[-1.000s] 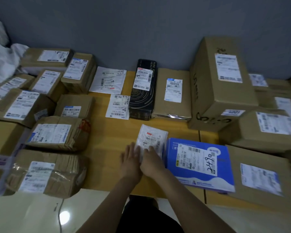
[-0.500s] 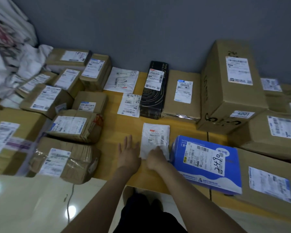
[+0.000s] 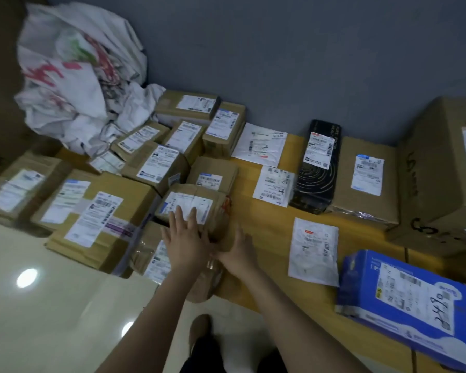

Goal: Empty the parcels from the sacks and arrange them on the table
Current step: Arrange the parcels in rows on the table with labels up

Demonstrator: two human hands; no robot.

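Observation:
Several labelled parcels lie on the yellow wooden table (image 3: 264, 224). My left hand (image 3: 184, 239) lies flat, fingers spread, on a brown paper-wrapped parcel (image 3: 197, 204) left of centre. My right hand (image 3: 238, 251) rests open against that parcel's near right corner. A brown taped parcel (image 3: 151, 254) sits just under my left wrist at the table edge. A small white flat packet (image 3: 314, 250) lies alone to the right of my hands. Beside it is a blue box (image 3: 404, 300) marked 2490. White crumpled sacks (image 3: 76, 76) are piled at the far left.
A black box (image 3: 318, 165) and a brown carton (image 3: 366, 179) lie against the grey wall. A big carton (image 3: 441, 168) stands at the right. Two white envelopes (image 3: 261, 144) lie mid-table. Large cartons (image 3: 97, 211) fill the left side. Shiny floor lies below.
Both hands left the small white packet and moved left onto the brown paper-wrapped parcel. The view swung left, bringing the sacks into sight.

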